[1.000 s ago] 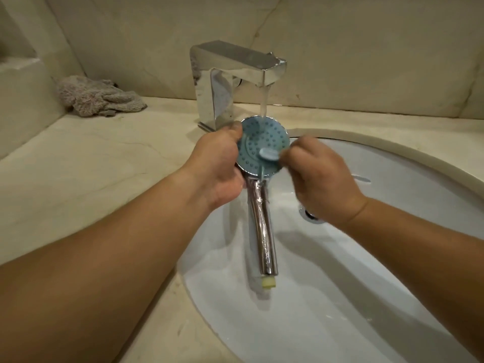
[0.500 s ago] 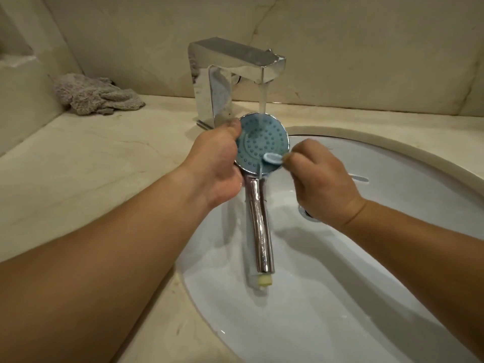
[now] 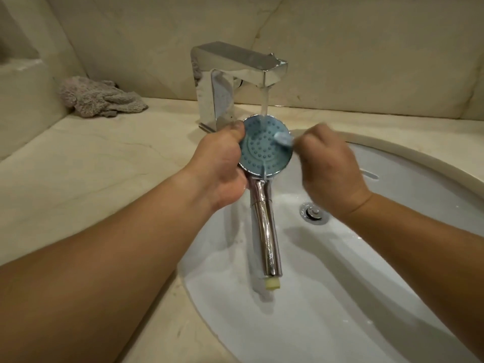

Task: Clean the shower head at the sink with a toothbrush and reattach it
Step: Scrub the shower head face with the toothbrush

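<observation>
The shower head has a round blue nozzle face and a chrome handle that points down toward me over the white sink. My left hand grips it at the left rim and neck, holding the face under the running water. My right hand is closed on a toothbrush, whose pale blue head lies against the upper right part of the face. Most of the toothbrush handle is hidden in my fist.
A chrome square tap stands behind the sink with water streaming from its spout. A crumpled grey cloth lies on the beige marble counter at the back left. The drain sits below my right wrist.
The toothbrush head has moved from the lower part of the blue face up to its upper right edge. My left hand keeps the shower head in the same place under the water.
</observation>
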### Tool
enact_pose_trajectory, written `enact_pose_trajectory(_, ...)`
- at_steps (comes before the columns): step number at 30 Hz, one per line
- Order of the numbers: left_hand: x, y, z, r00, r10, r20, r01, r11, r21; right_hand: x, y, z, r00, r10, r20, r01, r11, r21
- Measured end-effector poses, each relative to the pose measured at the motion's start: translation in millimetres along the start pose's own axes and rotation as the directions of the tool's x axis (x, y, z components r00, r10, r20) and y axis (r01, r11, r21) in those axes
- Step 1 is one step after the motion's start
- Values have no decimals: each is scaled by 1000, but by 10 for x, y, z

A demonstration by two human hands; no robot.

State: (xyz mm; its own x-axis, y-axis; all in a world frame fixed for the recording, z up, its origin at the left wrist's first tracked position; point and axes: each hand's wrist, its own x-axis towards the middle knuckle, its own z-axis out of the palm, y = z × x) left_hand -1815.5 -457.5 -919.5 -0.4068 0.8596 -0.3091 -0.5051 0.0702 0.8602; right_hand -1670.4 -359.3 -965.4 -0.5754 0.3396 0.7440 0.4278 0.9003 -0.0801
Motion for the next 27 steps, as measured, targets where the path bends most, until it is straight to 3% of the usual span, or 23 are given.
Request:
enact_pose_trajectory(2,-2,-1,3,1000,-2,0,2,1000,-12,-59,-79,48,991,-115,68,116,993,-15)
enact_pose_trajectory(6,16,-10,2,1000,15,18,-15,1000,15,136,31,2,995,89,-46,-87,995,41)
enact_pose_trajectory(10,30,-16,4,999,17,34,-18,1000,11,19,-76,47,989,-129,79,130,992,-3)
enact_pose_trajectory(13,60,-45,1,998,26,52,-29,997,69,205,-6,-29,999,49,2,-49,999,22)
enact_pose_trajectory(17,69,-55,-22,998,-7,64,2,996,86,173,-140,6,992,-90,89,88,996,20)
enact_pose_trajectory(20,33,-53,-3,995,-19,93,7,993,118,277,-142,-21,998,52,44,-54,998,44)
enact_pose_trajectory(24,8,-33,-3,994,-38,107,24,991,128,254,-180,-8,998,-15,63,11,998,65)
enact_pose_trajectory(27,15,-35,6,993,-26,114,11,991,134,283,-52,-79,995,92,29,-93,994,51)
